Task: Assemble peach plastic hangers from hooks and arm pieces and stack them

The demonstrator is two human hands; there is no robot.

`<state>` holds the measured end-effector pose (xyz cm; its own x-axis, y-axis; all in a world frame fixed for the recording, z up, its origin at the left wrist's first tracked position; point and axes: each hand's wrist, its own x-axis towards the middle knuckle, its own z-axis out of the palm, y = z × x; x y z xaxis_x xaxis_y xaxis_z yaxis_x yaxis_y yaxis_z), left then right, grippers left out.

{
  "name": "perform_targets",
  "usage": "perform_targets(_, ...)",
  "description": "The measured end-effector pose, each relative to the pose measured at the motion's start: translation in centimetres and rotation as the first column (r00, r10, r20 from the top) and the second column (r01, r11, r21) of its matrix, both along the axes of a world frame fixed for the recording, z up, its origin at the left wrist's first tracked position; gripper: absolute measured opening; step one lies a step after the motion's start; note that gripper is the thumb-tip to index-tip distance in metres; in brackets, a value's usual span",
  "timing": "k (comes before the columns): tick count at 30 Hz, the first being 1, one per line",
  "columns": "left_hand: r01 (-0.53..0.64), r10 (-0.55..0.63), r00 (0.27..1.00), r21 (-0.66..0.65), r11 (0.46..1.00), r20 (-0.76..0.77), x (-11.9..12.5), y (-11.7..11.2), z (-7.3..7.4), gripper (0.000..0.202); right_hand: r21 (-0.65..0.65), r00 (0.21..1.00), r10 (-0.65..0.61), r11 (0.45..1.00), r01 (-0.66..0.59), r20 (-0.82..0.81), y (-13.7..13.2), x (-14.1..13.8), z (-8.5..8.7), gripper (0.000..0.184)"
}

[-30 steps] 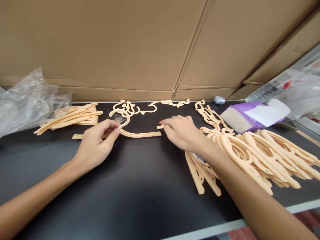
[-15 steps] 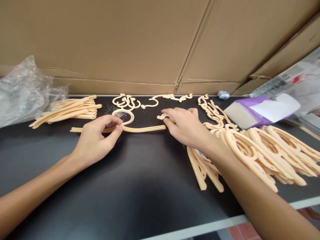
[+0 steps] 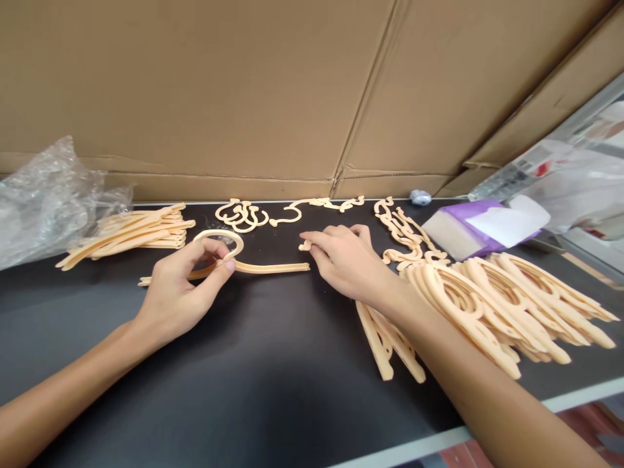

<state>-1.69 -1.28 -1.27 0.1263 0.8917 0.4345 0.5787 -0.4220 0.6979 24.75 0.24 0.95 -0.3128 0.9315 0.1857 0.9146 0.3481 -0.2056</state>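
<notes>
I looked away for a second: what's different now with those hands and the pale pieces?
The curved hook in the left hand has tipped lower and leftward, its loop now closer to that hand. Nothing was taken up or let go: that hand keeps its pinch, and the right hand keeps the small piece near the end of the long bar. The stick pile and stacked hangers stayed put.

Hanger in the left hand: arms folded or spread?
Spread: the hanger sticks out on both sides of the left hand, its two ends pointing opposite ways.
</notes>
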Motion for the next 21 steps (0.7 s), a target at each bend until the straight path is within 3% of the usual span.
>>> perform_targets(6, 0.020, -0.019, 0.999, 0.021, 1.000, -0.038, 0.17, -0.38, 0.68, 0.017, -0.028, 1.000, -0.009, 1.000, 0.009, -0.005, -0.05, -0.23, 0.24, 0.037)
perform_targets(21, 0.032, -0.031, 0.998, 0.026, 0.999, -0.047, 0.21, -0.40, 0.70, 0.016, -0.016, 1.000, 0.006, 1.000, -0.006, -0.006, -0.50, -0.50, 0.95, 0.041)
